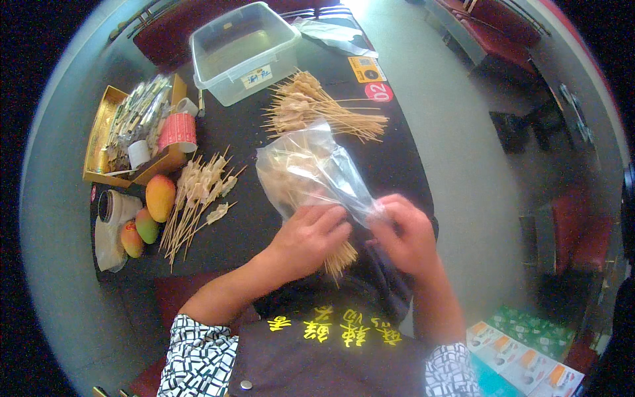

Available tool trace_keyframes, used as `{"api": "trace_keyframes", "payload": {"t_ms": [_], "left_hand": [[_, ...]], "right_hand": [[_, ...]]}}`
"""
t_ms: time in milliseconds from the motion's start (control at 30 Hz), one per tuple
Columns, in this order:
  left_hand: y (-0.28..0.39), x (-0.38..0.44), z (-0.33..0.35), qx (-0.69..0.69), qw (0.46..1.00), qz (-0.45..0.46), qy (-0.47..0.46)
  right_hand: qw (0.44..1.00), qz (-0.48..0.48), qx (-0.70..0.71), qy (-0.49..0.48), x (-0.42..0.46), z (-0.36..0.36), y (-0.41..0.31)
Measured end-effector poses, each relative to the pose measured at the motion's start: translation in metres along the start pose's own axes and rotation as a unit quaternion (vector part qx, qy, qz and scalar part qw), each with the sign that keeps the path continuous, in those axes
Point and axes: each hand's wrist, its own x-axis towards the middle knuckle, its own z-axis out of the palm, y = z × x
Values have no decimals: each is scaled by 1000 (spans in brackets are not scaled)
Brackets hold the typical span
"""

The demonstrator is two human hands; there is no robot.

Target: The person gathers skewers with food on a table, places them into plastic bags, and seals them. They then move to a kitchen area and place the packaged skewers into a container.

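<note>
A clear plastic bag (pixel 292 166) covers the food end of a bundle of bamboo skewers (pixel 340 260), whose bare sticks poke out toward me. My left hand (pixel 317 235) grips that bundle together with the bag's mouth. Pinched in the fingers of my right hand (pixel 404 233) is a gathered edge of the same bag, pulled out to the right. Beyond the bag lies a large pile of skewers (pixel 307 101) threaded with pale food pieces. A smaller group of similar skewers (pixel 198 191) rests to the left of my left hand.
An open translucent plastic tub (pixel 243 54) stands at the table's far side, with a crumpled plastic bag (pixel 337 34) beside it. On the left are a gold box (pixel 99 144) of wrapped sticks, a red-and-white paper roll (pixel 177 131), mangoes (pixel 160 198) and a cup (pixel 119 206).
</note>
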Motion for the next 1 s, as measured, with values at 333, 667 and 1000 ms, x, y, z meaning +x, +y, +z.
{"api": "trace_keyframes", "payload": {"t_ms": [333, 667, 1000], "left_hand": [[32, -80, -20, -32, 958, -188, 213], [28, -96, -6, -136, 865, -449, 176], [33, -69, -17, -3, 928, -260, 267]], "right_hand": [[989, 64, 133, 5, 5, 6, -3], [982, 114, 153, -11, 1, 10, -15], [990, 72, 113, -53, 4, 19, -28]]}}
